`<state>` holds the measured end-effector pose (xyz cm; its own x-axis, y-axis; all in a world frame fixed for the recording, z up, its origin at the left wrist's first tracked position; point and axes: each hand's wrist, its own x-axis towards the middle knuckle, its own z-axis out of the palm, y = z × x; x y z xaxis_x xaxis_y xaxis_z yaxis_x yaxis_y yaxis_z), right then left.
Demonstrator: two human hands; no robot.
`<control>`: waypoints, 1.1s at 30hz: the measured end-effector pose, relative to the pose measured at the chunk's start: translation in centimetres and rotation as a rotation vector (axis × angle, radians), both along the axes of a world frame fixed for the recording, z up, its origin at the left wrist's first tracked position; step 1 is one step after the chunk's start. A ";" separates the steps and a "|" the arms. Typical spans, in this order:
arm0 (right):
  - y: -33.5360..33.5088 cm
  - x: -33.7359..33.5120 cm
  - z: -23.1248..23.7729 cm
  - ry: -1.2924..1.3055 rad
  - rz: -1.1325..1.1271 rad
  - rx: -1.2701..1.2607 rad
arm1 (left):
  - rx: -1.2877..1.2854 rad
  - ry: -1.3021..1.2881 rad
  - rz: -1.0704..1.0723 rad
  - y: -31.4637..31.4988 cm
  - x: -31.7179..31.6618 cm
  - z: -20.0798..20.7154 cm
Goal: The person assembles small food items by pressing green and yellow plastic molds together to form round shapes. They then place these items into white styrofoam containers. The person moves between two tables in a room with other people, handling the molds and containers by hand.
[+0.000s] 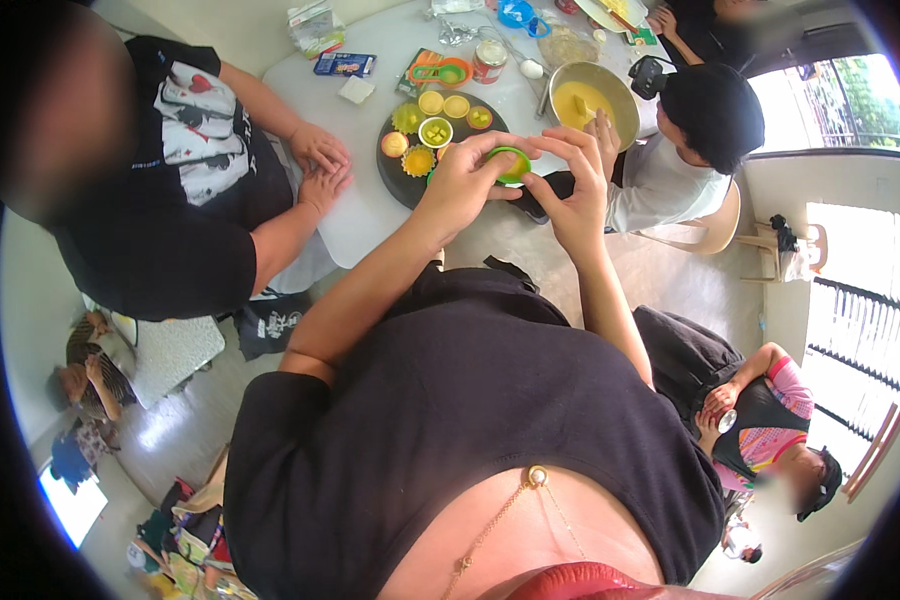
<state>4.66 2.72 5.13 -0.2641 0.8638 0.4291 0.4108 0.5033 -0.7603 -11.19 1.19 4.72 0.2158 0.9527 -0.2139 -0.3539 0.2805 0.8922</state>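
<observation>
Both my hands hold a small round green cup (513, 166) above the near edge of the table. My left hand (465, 185) grips its left side, with the thumb at the rim. On the other side my right hand (570, 190) pinches the cup between thumb and curled fingers. What lies inside the cup is largely hidden by my fingers. Just beyond my left hand, a dark round tray (394, 184) carries several small cups, among them a fluted yellow cup (418, 161) and a white-rimmed cup (435, 131) with yellow-green pieces in it.
A co-worker's hand (602, 130) reaches into a metal bowl (625, 105) of yellow mixture at the right. Another person's hands (322, 165) rest at the table's left edge. Farther back are a can (489, 62), orange measuring cups (430, 73) and a blue box (345, 64).
</observation>
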 end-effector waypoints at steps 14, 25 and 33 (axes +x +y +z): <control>0.6 -1.2 -1.7 -0.026 -0.088 -0.077 | -0.090 -0.231 0.023 1.4 -0.2 -2.9; 1.4 -0.4 -4.3 -0.014 -0.113 -0.136 | -0.151 -0.267 0.043 2.4 1.0 -5.3; 1.1 0.4 -8.2 0.834 -0.069 -1.015 | 0.185 0.124 0.096 3.1 2.6 -9.8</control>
<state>5.10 3.81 -3.04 -0.1803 0.8973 -0.4030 -0.3614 -0.4415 -0.8213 -8.59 4.24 -5.08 0.1054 0.9930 -0.0533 -0.2559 0.0789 0.9635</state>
